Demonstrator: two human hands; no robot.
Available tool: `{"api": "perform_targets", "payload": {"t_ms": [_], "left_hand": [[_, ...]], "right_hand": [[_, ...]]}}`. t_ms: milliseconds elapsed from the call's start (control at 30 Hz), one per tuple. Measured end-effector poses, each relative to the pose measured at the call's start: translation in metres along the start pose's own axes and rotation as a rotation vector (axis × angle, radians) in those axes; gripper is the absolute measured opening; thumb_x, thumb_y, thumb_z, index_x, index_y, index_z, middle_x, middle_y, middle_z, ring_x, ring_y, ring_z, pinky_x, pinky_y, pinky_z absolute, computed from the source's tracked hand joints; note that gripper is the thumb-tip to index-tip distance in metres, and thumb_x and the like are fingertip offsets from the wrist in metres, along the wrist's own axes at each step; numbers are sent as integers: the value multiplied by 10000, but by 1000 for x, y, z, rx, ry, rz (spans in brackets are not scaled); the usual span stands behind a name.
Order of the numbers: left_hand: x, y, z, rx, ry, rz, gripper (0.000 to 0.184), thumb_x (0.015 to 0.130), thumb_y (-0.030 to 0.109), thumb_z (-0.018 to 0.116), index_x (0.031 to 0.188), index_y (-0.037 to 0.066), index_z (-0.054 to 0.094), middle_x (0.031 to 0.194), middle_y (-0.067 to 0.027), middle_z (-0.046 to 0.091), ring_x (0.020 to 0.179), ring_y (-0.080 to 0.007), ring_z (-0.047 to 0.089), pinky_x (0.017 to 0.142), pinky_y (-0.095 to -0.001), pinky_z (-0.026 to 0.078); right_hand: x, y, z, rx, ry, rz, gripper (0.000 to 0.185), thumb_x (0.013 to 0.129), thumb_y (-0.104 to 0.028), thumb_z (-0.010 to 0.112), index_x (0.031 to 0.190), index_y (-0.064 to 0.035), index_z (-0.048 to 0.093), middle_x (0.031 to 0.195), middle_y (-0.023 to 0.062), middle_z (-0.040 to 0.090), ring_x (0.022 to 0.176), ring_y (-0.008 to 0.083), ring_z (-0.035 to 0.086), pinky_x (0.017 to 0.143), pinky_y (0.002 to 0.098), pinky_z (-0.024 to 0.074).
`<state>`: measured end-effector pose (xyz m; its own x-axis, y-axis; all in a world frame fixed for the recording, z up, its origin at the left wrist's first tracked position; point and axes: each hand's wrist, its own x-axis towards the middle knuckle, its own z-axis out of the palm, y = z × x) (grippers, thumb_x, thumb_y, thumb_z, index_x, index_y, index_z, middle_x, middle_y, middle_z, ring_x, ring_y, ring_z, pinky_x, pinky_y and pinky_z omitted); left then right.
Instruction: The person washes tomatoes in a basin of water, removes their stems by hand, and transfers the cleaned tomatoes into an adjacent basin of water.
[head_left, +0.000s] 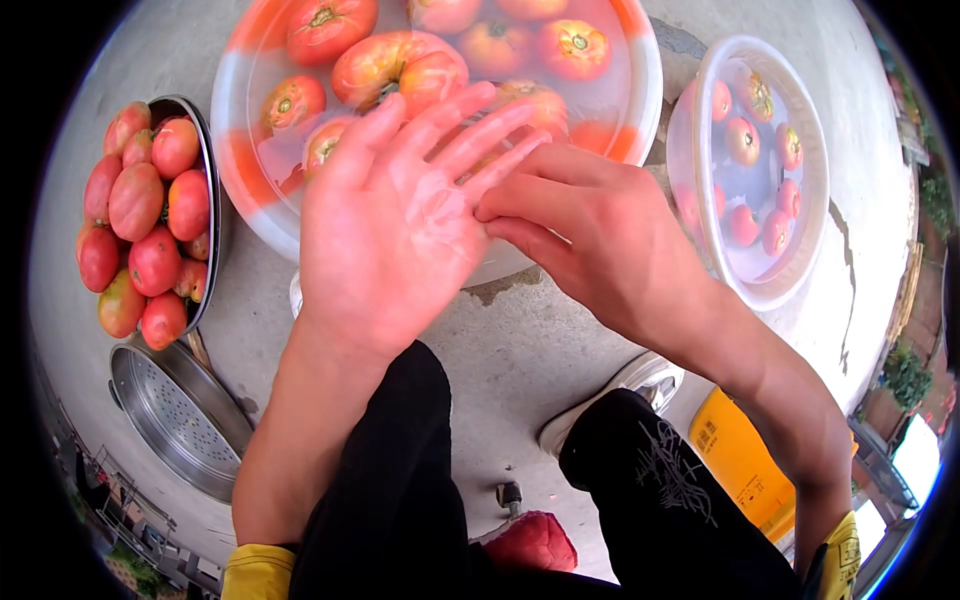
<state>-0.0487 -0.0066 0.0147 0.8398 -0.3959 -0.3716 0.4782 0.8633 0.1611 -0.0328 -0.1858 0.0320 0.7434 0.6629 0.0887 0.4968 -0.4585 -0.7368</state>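
My left hand (400,220) is held palm up with its fingers stretched out, and the palm looks wet. The thumb and fingers of my right hand (590,225) are pinched together at the little-finger side of that palm, touching it. Whether anything small is between them cannot be made out. Just beyond both hands stands a large orange and white basin (236,150) of water. Several red-orange tomatoes sit in it, among them a big ribbed tomato (400,68); my left fingers overlap part of the basin from this view.
At left, a metal bowl (213,190) is heaped with tomatoes (135,200), above a perforated steel pan (180,415). A pale oval tub (815,200) at right has several tomatoes in water. A yellow container (742,465) stands by my leg on cracked concrete (510,360).
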Motion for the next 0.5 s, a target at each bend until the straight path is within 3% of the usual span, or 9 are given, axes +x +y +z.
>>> {"api": "perform_targets", "payload": {"t_ms": [233, 300, 500], "left_hand": [[-1, 2, -1, 11, 99, 40, 575, 994, 380, 459, 1378, -41, 382, 1518, -303, 286, 1386, -374, 359, 1125, -447, 333], [-2, 2, -2, -23, 69, 3, 566, 996, 381, 456, 1367, -41, 394, 1509, -308, 298, 1370, -373, 380, 1118, -445, 341], [0, 2, 1, 33, 135, 35, 555, 997, 377, 452, 1359, -42, 403, 1499, -313, 312, 1355, -369, 399, 1116, -448, 340]], "right_hand": [[4, 2, 2, 37, 22, -36, 151, 790, -49, 681, 933, -8, 654, 881, 133, 616, 865, 344, 614, 761, 425, 513], [6, 2, -1, 44, 0, -25, 152, 785, -13, 726, 929, -19, 675, 895, 107, 652, 822, 295, 644, 701, 360, 530], [7, 1, -2, 28, -10, -28, 146, 780, -13, 728, 917, -17, 676, 890, 102, 654, 813, 284, 645, 703, 357, 530]]}}
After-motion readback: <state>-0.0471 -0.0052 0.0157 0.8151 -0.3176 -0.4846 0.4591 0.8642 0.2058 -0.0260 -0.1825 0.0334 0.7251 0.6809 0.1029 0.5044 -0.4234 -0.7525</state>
